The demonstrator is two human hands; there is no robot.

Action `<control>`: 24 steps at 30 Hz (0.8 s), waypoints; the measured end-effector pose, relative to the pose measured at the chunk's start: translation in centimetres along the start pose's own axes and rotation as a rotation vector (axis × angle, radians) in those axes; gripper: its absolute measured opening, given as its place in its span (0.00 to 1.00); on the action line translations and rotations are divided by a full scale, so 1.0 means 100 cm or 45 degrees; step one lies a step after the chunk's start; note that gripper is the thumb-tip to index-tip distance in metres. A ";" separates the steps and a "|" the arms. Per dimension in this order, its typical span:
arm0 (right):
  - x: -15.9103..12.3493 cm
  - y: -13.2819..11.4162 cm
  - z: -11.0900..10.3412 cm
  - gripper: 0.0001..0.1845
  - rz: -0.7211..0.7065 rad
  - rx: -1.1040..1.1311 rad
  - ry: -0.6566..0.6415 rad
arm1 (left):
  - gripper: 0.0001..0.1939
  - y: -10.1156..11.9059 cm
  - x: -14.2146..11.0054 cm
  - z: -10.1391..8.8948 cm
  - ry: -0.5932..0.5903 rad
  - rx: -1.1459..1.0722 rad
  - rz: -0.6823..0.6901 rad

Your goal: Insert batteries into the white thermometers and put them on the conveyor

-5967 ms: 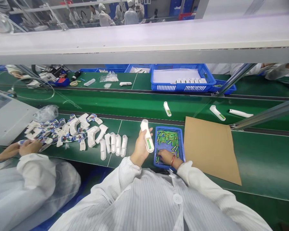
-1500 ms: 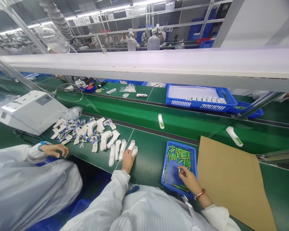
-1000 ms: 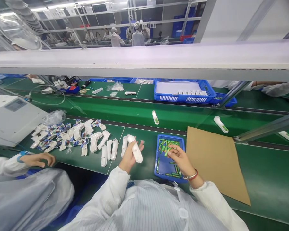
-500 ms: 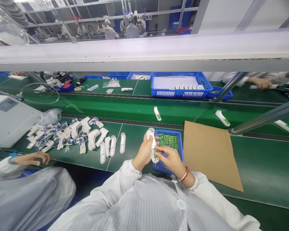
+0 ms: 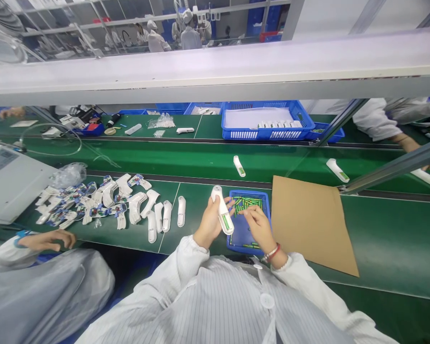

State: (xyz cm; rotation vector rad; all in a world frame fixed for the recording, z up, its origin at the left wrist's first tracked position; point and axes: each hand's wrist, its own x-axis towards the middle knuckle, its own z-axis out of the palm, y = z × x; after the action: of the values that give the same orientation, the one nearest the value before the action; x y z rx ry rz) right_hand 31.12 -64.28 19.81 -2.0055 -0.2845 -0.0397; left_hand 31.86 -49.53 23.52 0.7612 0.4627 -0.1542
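My left hand (image 5: 209, 220) is wrapped round a white handheld thermometer body (image 5: 221, 209), held upright, with a green battery showing in its lower end. My right hand (image 5: 257, 224) hovers over a small blue tray (image 5: 268, 206) of green batteries, fingers pinched together; what they hold is too small to make out. A row of white thermometer bodies (image 5: 164, 216) lies on the green table left of my left hand.
A brown cardboard sheet (image 5: 310, 222) lies right of the tray. A pile of white parts (image 5: 89, 201) and a grey machine (image 5: 7, 184) sit at left. Thermometers (image 5: 239, 166) ride the green belt. Blue crates (image 5: 267, 119) stand beyond. A neighbour's hand (image 5: 46, 239) rests at left.
My left hand picked a thermometer body from the row and raised it by the tray. My right hand came to it with a battery, then drew back over the tray.
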 end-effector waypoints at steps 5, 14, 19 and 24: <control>0.006 0.049 0.025 0.12 0.214 0.071 -0.152 | 0.21 0.010 0.003 -0.011 0.008 -0.092 -0.094; 0.029 0.008 0.029 0.27 0.280 0.558 -0.229 | 0.23 0.010 -0.006 -0.020 -0.157 -0.066 -0.209; 0.020 0.006 -0.001 0.29 0.521 0.754 -0.300 | 0.22 0.012 -0.013 -0.017 -0.279 0.069 -0.400; -0.046 0.052 -0.113 0.21 0.746 0.553 -0.693 | 0.22 0.023 -0.009 -0.027 -0.211 0.087 -0.351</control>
State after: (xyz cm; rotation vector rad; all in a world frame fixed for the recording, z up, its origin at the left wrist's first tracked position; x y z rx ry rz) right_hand 28.93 -77.34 19.43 -1.5636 -0.0277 0.8735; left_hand 30.77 -46.04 23.72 0.7426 0.4047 -0.4892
